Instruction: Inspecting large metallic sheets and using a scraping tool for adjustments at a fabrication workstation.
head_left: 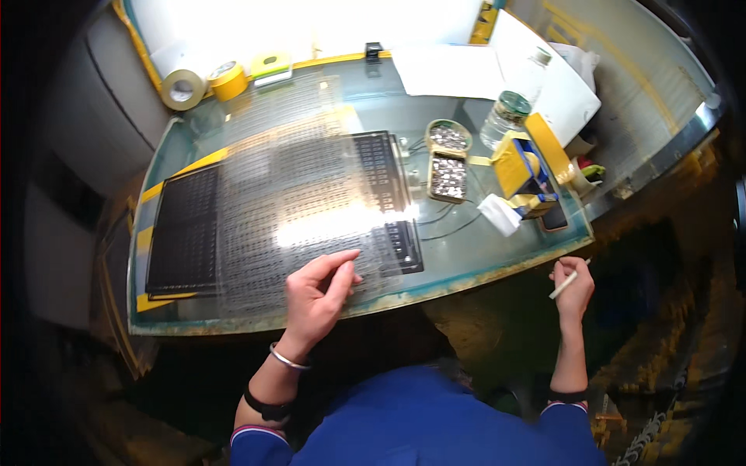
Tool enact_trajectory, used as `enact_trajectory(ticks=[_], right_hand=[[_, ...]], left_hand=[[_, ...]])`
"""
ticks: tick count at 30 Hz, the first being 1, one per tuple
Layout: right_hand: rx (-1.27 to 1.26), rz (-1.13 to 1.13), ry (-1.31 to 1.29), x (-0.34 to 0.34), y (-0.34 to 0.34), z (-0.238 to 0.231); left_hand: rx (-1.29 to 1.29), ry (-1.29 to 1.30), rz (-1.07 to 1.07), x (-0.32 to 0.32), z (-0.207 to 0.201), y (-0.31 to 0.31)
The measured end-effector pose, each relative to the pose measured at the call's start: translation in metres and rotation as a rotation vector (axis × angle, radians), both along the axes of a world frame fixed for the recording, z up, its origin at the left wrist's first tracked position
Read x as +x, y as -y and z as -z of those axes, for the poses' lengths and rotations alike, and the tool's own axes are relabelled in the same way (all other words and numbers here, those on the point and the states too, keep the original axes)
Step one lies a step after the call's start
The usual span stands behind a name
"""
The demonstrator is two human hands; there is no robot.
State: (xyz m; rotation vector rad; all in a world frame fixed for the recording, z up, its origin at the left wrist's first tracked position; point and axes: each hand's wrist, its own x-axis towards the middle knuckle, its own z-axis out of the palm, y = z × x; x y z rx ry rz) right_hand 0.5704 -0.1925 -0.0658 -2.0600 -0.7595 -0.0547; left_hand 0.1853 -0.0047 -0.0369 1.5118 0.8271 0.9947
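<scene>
L hand (314,299): over surface's (466,252) near edge, at clear perf. sheet (264,221); grip part-curled, can't tell if pinching it.
R hand (573,295): just off near R corner; grip closed on white stick (562,285).
Sheet pos.: L half of surface, atop blk panel (185,233), almost to near edge.
Metal bits (448,177): R of ctr.
Yellow tape roll (231,85): nr far L corner.

The clear sheet (268,203) is partly washed out white, and the shiny bits (448,177) are too small to identify.
</scene>
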Motion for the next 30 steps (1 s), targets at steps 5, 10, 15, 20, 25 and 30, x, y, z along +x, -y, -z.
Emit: enact_trajectory(ticks=[5, 10, 15, 20, 25, 30], right_hand=[[0.161, -0.256, 0.132, -0.051, -0.02, -0.039], [0.149, -0.958, 0.253, -0.105, -0.064, -0.058], [0.088, -1.306, 0.53, -0.165, -0.118, -0.061], [0.015, -1.292, 0.63, -0.185, -0.124, -0.046], [0.155, -1.279, 0.58, -0.174, -0.114, -0.031], [0.2, -1.298, 0.448, -0.16, -0.11, -0.029]], left_hand=[[0.17, -0.114, -0.002, 0.0, -0.004, 0.002], [0.407, -0.302, 0.248, -0.018, -0.038, 0.015], [0.707, -0.588, 0.025, -0.082, -0.055, 0.015], [0.299, -0.612, -0.525, -0.149, -0.058, 0.018], [-0.5, -0.708, -0.306, -0.194, -0.044, 0.037], [-0.659, -0.139, -0.113, -0.175, -0.03, 0.035]])
